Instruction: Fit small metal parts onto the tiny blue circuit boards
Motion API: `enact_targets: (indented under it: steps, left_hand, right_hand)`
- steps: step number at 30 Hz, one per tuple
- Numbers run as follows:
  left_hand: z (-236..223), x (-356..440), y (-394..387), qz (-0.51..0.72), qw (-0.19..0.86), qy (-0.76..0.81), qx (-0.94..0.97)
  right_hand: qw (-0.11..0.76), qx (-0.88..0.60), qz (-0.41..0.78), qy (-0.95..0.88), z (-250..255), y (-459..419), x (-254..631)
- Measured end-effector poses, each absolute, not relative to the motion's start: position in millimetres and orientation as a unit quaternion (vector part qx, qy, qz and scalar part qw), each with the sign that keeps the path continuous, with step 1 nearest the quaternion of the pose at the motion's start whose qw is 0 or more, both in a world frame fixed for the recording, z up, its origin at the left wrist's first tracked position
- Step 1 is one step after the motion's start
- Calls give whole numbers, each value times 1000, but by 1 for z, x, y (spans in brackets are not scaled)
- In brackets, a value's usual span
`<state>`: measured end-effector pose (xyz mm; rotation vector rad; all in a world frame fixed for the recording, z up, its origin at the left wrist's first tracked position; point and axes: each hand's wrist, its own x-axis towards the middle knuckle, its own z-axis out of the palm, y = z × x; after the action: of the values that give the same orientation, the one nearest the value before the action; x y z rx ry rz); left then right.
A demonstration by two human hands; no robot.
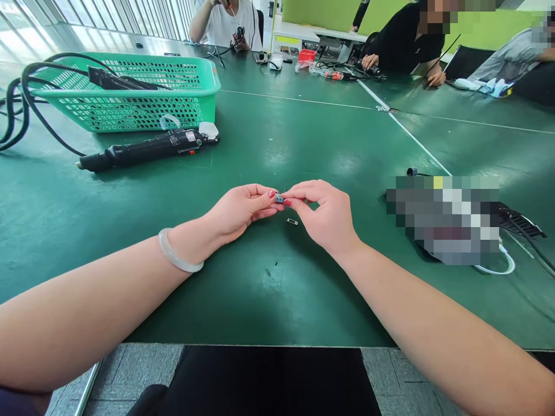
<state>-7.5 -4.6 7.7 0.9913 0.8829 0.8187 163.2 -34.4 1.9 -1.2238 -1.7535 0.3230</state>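
Between my fingertips is a small blue-grey part with metallic spots, too small to name for sure. My left hand pinches it from the left with thumb and fingers. From the right, the thumb and forefinger of my right hand close on its other side. Just below the fingers, a small flat metal piece with a slot lies on the green table. A pale bangle circles my left wrist.
A green plastic basket with black tools stands at the back left. Before it lies a black corded power tool. A blurred-out object with cables lies at the right. Several people sit across the table, among them one in a white shirt.
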Motion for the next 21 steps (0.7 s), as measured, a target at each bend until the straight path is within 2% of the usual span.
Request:
enact_targets:
  steps: [6, 13, 21]
  left_hand:
    - [8, -8, -4, 368, 719, 398, 436]
    - [7, -7, -3, 352, 719, 406, 441]
    - [5, -8, -3, 358, 718, 401, 442]
  right_hand:
    - [449, -500, 99, -734, 3, -34, 163]
    - [491, -509, 155, -690, 4, -35, 164]
    - [460, -503, 147, -717, 2, -34, 165]
